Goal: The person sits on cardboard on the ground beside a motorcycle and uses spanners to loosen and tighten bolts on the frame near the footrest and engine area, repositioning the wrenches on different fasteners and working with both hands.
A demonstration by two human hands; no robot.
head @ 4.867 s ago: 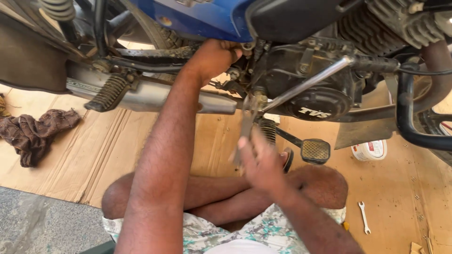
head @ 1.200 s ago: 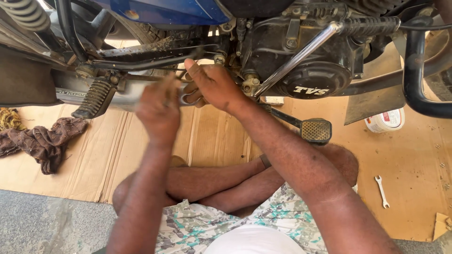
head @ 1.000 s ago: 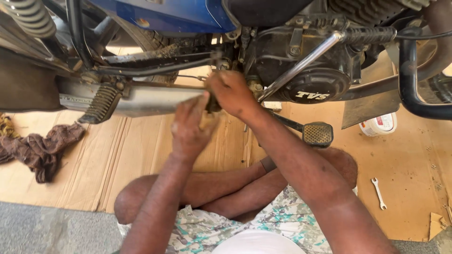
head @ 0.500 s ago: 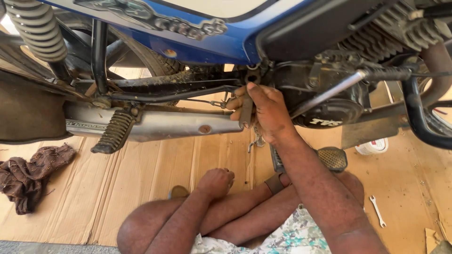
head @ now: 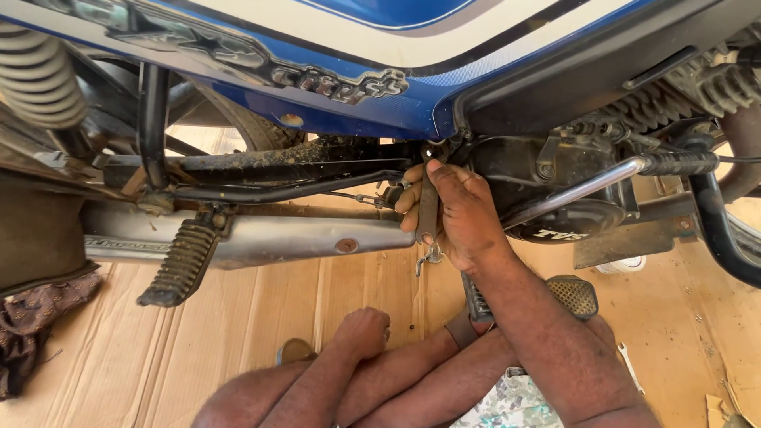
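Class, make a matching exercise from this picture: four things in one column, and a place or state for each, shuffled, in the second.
Things
1. right hand
2. left hand
3. rag
4. spanner

Places or states
A. lying on the cardboard at the far left
B. gripping a wrench up at the frame
C. lying on the cardboard right of the forearm
D. fisted, resting low by the leg

Pairs: 1-B, 2-D, 3-A, 4-C

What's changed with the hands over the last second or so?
The left hand has come away from the motorcycle's underside and dropped to rest as a fist near the person's leg. The right hand stayed up under the frame, gripping a wrench set upright against a fitting there. The view has shifted closer to the blue body panel. The exhaust pipe, footpeg and cardboard are unchanged.
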